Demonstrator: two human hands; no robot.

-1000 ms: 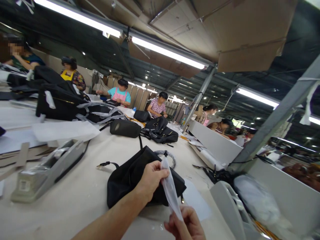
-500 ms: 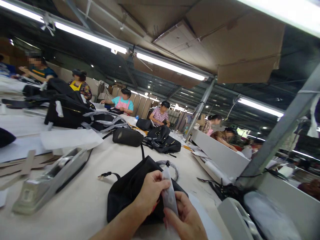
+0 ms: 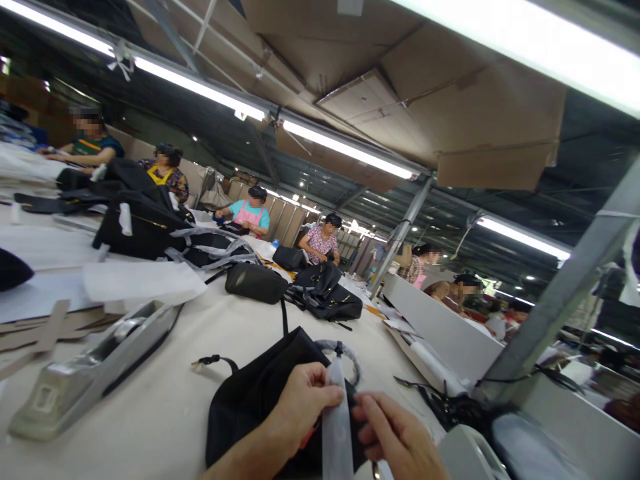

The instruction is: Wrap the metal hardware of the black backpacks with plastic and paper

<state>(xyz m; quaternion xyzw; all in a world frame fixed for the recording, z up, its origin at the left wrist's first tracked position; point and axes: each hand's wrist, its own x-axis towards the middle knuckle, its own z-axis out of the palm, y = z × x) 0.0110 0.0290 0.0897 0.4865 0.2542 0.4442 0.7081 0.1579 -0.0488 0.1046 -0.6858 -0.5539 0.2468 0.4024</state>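
My left hand [image 3: 303,407] pinches a long, whitish translucent strip [image 3: 338,427] near its upper end, over a black bag [image 3: 250,400] lying on the table. The strip hangs down toward the bottom edge of the view. Just right of the strip is my right hand [image 3: 393,430], apart from it, with its fingers curled and partly blurred; whether they hold anything small cannot be made out. Behind the strip's top a ring-shaped wrapped handle [image 3: 353,360] rises from the bag. A short strap with a metal clip [image 3: 205,361] lies to the bag's left.
A grey tape dispenser [image 3: 95,373] stands at the left, beside cardboard strips [image 3: 53,327] and white sheets [image 3: 143,280]. Several black bags [image 3: 135,223] lie farther back. A second dispenser [image 3: 470,453] is at lower right, near a metal post [image 3: 545,293]. Several people work beyond.
My right hand has come off the strip and moved right. The strip now hangs straighter and more of it shows. My left hand still pinches it. The view has tilted slightly upward.
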